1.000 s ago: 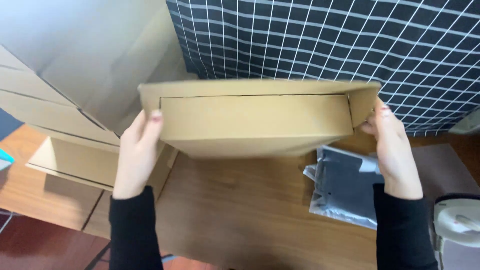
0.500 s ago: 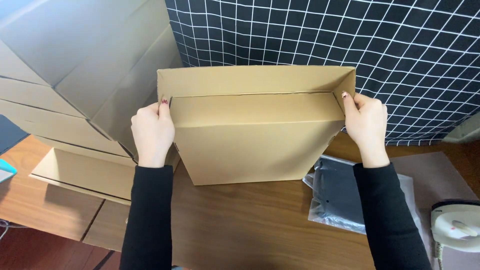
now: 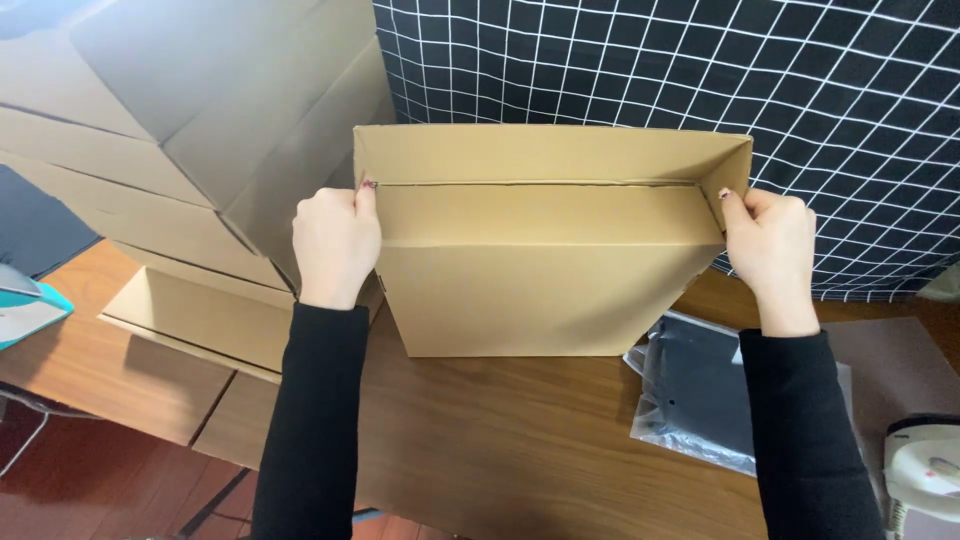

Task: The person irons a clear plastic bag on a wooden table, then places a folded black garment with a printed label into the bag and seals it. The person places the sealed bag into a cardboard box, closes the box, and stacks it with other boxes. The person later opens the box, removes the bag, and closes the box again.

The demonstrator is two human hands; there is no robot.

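A flat brown cardboard box [image 3: 540, 270] stands on its edge on the wooden table [image 3: 500, 440], its top flap half folded over. My left hand [image 3: 335, 245] grips the box's upper left corner, thumb on the flap. At the upper right corner my right hand [image 3: 770, 245] pinches the side flap. Both arms wear black sleeves.
A stack of large flattened cardboard boxes [image 3: 180, 150] leans at the left. A dark garment in a clear plastic bag [image 3: 700, 390] lies right of the box. A black cloth with a white grid [image 3: 700, 80] hangs behind. A white device [image 3: 925, 470] sits at the lower right, a teal object [image 3: 25, 310] at the far left.
The box has gone from tilted towards me to standing upright on the table. Both hands slid up from its sides to the top corners, and the top flap folded over.
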